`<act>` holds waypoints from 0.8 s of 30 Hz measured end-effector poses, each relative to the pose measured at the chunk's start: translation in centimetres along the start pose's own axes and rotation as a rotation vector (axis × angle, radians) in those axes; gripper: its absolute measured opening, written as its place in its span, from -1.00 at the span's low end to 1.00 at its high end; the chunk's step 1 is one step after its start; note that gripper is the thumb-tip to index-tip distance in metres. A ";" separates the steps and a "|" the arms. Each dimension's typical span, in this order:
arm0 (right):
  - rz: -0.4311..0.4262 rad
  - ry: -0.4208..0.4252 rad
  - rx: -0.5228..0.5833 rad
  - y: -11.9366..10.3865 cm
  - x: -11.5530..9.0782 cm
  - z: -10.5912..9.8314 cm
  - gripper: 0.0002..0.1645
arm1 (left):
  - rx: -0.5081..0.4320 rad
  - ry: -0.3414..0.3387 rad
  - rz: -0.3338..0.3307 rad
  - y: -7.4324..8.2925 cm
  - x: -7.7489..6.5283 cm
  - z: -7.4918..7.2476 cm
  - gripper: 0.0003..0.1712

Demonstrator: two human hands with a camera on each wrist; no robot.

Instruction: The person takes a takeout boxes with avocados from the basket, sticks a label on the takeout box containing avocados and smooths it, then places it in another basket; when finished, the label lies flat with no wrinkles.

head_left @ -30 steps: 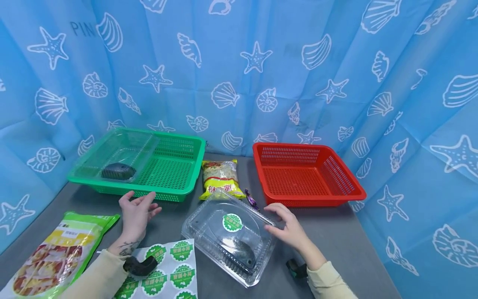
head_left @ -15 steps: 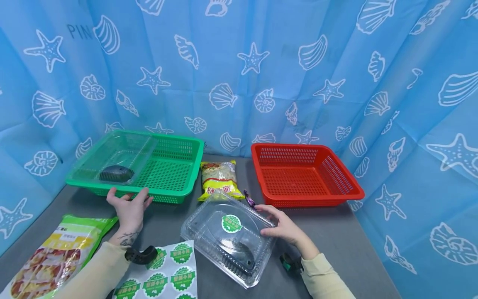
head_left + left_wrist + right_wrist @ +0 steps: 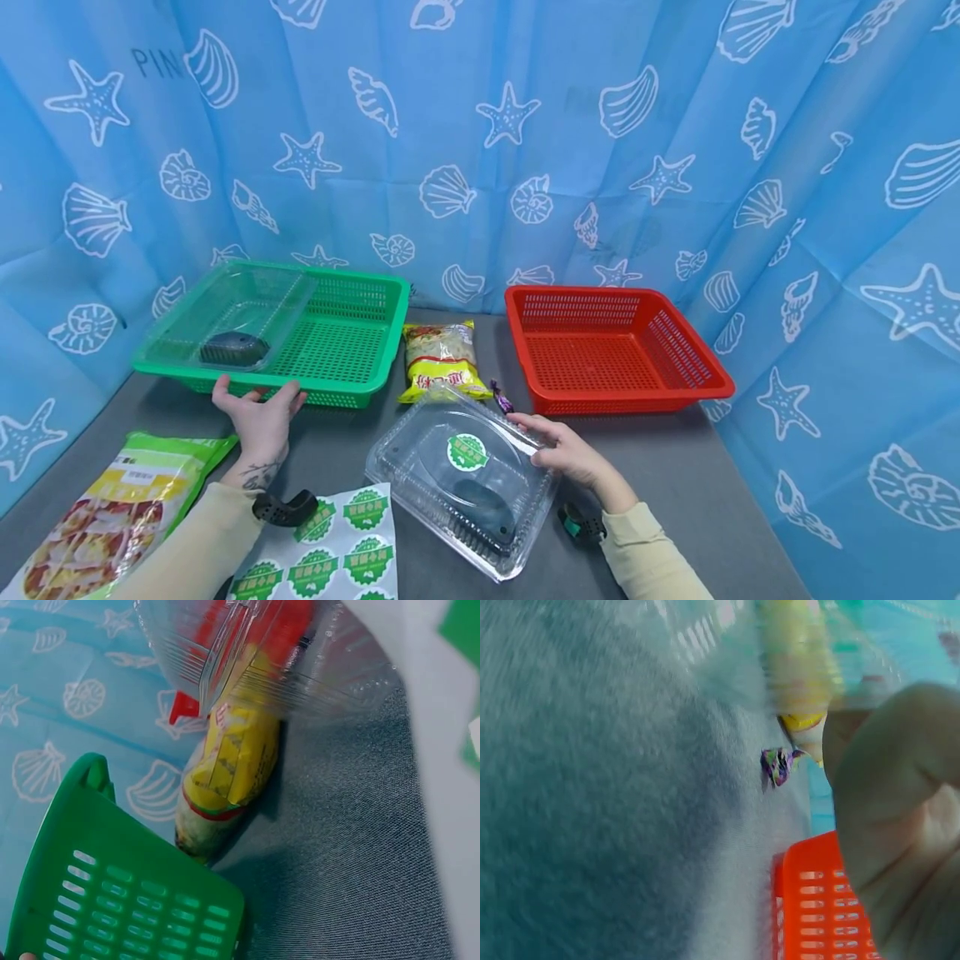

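My right hand [image 3: 573,454] grips the right edge of a clear plastic clamshell container [image 3: 420,454], its fingers curled at the lid's edge. A round green-and-white sticker [image 3: 467,452] is on the lid, and a dark rounded object [image 3: 483,508] shows through the plastic. In the right wrist view the fingers [image 3: 900,802] curl up close to the camera beside the blurred plastic. My left hand [image 3: 258,425] has its spread fingertips at the front rim of a green basket [image 3: 341,333]. Inside that basket lies another clear container [image 3: 262,304] with a dark object [image 3: 234,349].
A red basket [image 3: 600,354] stands at the back right. Between the baskets are a yellow food packet [image 3: 442,358] and a purple-wrapped candy [image 3: 501,398]. A sticker sheet [image 3: 337,542] lies near the left forearm, beside a green-edged food bag [image 3: 127,508].
My left hand has moved left along the green basket's front rim. My right hand has moved slightly left onto the container's edge, and the container has shifted a little, its glare changing.
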State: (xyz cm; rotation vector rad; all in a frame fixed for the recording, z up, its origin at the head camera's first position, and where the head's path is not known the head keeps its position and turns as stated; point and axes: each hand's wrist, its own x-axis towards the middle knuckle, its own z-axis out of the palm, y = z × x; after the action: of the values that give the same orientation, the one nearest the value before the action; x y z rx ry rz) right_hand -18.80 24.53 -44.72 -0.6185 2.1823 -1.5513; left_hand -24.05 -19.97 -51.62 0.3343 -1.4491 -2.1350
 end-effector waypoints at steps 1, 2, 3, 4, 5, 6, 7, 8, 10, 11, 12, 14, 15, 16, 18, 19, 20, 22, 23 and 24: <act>-0.005 -0.001 -0.012 0.0 0.0 0.0 -0.26 | -0.006 0.003 0.007 -0.2 0.0 0.0 0.09; -0.018 -0.003 -0.029 0.0 0.0 -0.1 -0.26 | -0.009 0.004 0.010 -0.2 0.1 0.0 0.09; -0.029 -0.007 -0.044 0.0 -0.1 -0.1 -0.28 | -0.013 0.004 0.011 -0.3 0.1 0.0 0.09; -0.034 -0.011 -0.053 -0.2 -0.1 -0.2 -0.30 | -0.013 0.002 0.012 -0.4 0.2 0.0 0.09; -0.038 -0.013 -0.063 -0.3 -0.2 -0.2 -0.33 | -0.010 0.003 0.015 -0.4 0.2 0.0 0.09; -0.043 -0.016 -0.067 -0.5 -0.2 -0.2 -0.35 | -0.009 0.004 0.014 -0.5 0.2 0.0 0.09; -0.047 -0.017 -0.072 -0.7 -0.3 -0.2 -0.38 | -0.005 0.004 0.014 -0.5 0.2 0.0 0.09; -0.061 -0.020 -0.075 -1.0 -0.4 -0.1 -0.41 | -0.003 0.005 0.013 -0.5 0.2 0.0 0.09; -0.093 -0.028 -0.082 -1.8 -0.5 0.1 -0.48 | 0.000 0.003 0.004 -0.4 0.2 0.0 0.09; -0.108 -0.034 -0.078 -2.1 -0.6 0.2 -0.50 | 0.002 0.002 0.002 -0.4 0.2 0.0 0.09; -0.120 -0.040 -0.077 -2.5 -0.7 0.3 -0.51 | -0.002 0.000 -0.001 -0.4 0.2 0.0 0.10; -0.129 -0.042 -0.069 -3.1 -0.9 0.6 -0.51 | -0.005 -0.003 -0.008 -0.3 0.2 0.0 0.10; -0.121 -0.037 -0.064 -3.2 -0.9 0.7 -0.50 | -0.006 -0.005 -0.013 -0.3 0.2 0.0 0.10; -0.115 -0.029 -0.057 -3.3 -1.0 0.7 -0.49 | -0.007 -0.004 -0.017 -0.2 0.2 0.0 0.11; -0.094 -0.002 -0.029 -3.3 -1.0 0.9 -0.47 | -0.004 -0.003 -0.028 -0.1 0.2 0.1 0.11; -0.092 0.012 -0.015 -3.3 -1.1 0.9 -0.47 | -0.001 -0.003 -0.034 -0.1 0.2 0.1 0.12; -0.092 0.029 -0.001 -3.1 -1.1 0.9 -0.45 | 0.002 -0.002 -0.043 0.0 0.2 0.1 0.12; -0.093 0.054 0.044 -2.8 -1.1 0.9 -0.44 | 0.004 -0.005 -0.057 0.1 0.2 0.2 0.13; -0.093 0.068 0.065 -2.6 -1.0 0.9 -0.43 | 0.004 -0.008 -0.060 0.1 0.2 0.2 0.14; -0.093 0.080 0.080 -2.4 -1.0 0.8 -0.43 | 0.003 -0.011 -0.062 0.1 0.1 0.2 0.14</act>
State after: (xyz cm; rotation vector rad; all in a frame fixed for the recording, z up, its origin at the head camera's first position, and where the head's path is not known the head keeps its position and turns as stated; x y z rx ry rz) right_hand -17.20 23.76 -42.68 -0.6509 2.1649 -1.7301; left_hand -24.23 -19.93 -51.43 0.3730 -1.4658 -2.1873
